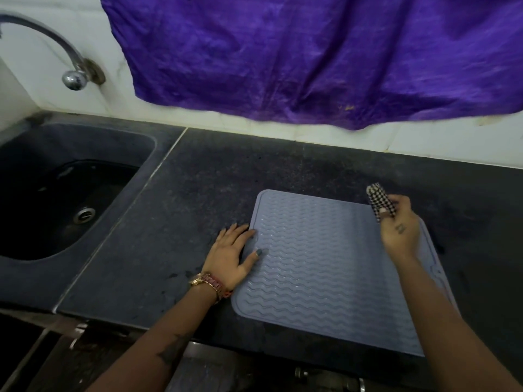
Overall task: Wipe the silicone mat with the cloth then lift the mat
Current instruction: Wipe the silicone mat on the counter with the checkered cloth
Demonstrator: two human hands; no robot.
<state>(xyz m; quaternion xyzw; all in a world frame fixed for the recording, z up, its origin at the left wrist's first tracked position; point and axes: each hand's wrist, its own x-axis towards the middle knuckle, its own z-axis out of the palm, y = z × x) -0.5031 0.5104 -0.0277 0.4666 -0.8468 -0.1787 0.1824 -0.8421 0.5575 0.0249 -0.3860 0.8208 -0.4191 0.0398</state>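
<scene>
The left hand (230, 254) lies flat with its fingers straight and a little spread. The palm and most fingers rest on the counter (181, 216). The thumb and the tip of one finger press down on the left edge of the silicone mat (325, 270). A gold wristwatch (208, 282) sits on the left wrist, and the left arm reaches in from the bottom of the view.

The right hand (399, 224) is raised above the far right corner of the mat. Its fingers are curled around a small checked cloth (379, 200), which is bunched up and sticks out past the fingertips. The cloth is black and white. It is hard to tell if the cloth touches the mat. The right arm crosses over the right side of the mat.

The mat is grey-blue with wavy lines on it. It lies flat on the dark stone counter, close to the front edge.

To the left, a dark sink (65, 199) is set into the counter, with a round drain (84, 215) in it. A shiny tap (56, 52) curves out from the white tiled wall (85, 29). A big purple cloth sheet (311, 58) hangs on the wall behind the counter.
</scene>
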